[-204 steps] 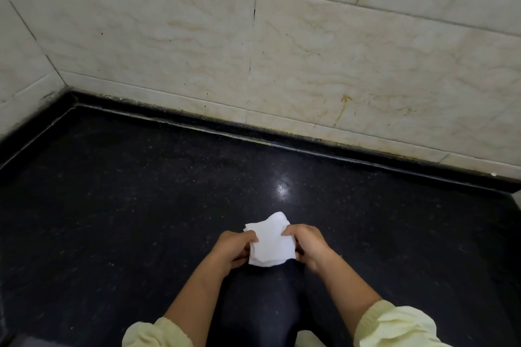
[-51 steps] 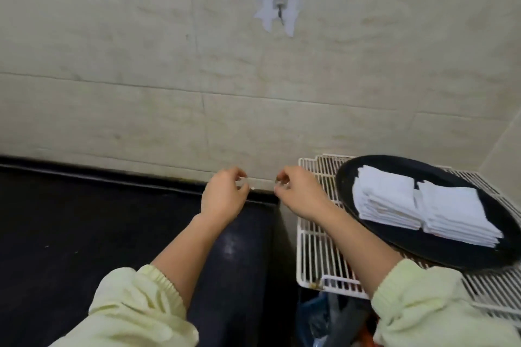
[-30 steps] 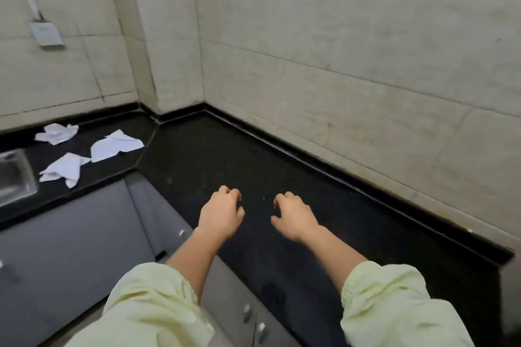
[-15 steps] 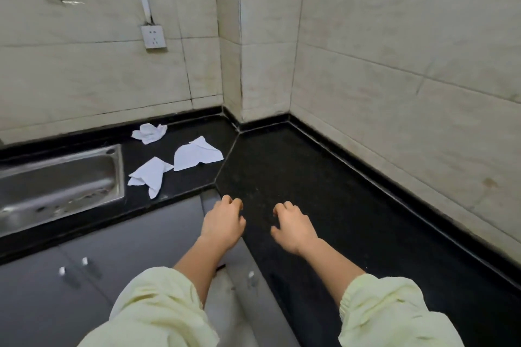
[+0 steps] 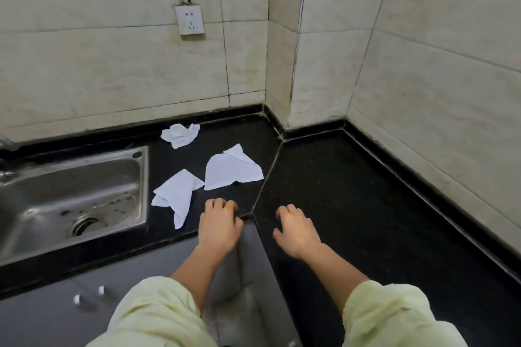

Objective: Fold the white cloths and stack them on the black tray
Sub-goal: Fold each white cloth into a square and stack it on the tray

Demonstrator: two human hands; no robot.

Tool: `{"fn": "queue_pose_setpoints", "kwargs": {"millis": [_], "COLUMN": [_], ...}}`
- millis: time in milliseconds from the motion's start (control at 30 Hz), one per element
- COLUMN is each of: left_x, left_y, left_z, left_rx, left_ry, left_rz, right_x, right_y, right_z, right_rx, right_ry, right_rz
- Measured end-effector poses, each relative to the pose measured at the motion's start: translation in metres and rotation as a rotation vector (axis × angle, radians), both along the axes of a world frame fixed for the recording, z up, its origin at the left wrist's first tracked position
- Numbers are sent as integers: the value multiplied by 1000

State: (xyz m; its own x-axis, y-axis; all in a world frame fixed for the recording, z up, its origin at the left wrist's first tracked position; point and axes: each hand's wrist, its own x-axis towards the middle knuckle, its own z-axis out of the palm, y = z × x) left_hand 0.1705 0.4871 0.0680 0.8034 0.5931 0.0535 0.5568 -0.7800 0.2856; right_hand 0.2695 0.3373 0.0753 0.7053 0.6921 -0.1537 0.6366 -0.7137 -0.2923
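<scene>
Three white cloths lie loose on the black counter [image 5: 352, 191] beside the sink. One flat cloth [image 5: 231, 167] is nearest the counter seam, a second rumpled cloth [image 5: 176, 194] lies by the sink's rim, and a third crumpled cloth [image 5: 180, 134] sits close to the wall. My left hand [image 5: 218, 224] hovers at the counter's front edge just below the flat cloth, fingers loosely curled, holding nothing. My right hand [image 5: 296, 229] is over the counter to the right of the seam, likewise loose and empty. The black tray is out of view.
A steel sink [image 5: 70, 197] is set into the counter at the left. Tiled walls form an inner corner with a jutting pillar [image 5: 284, 65] behind the cloths. A wall socket [image 5: 189, 19] sits above. Grey cabinet doors [image 5: 56, 304] run below the counter edge.
My view has swung left from the tray toward the sink corner. Both empty hands have come closer to the three loose cloths.
</scene>
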Motion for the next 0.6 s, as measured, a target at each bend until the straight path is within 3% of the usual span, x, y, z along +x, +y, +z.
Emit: {"fn": "queue_pose_setpoints", "kwargs": {"millis": [333, 600], "left_x": [80, 135], "left_y": [127, 195], "left_z": [-50, -77], "left_rx": [-143, -216], "left_ry": [25, 201], "left_rz": [-63, -210], "right_x": [89, 147], "right_y": [128, 194], "right_z": [-38, -70], "right_rx": [-60, -212], "right_ry": [63, -10], "right_rz": [-35, 14]}}
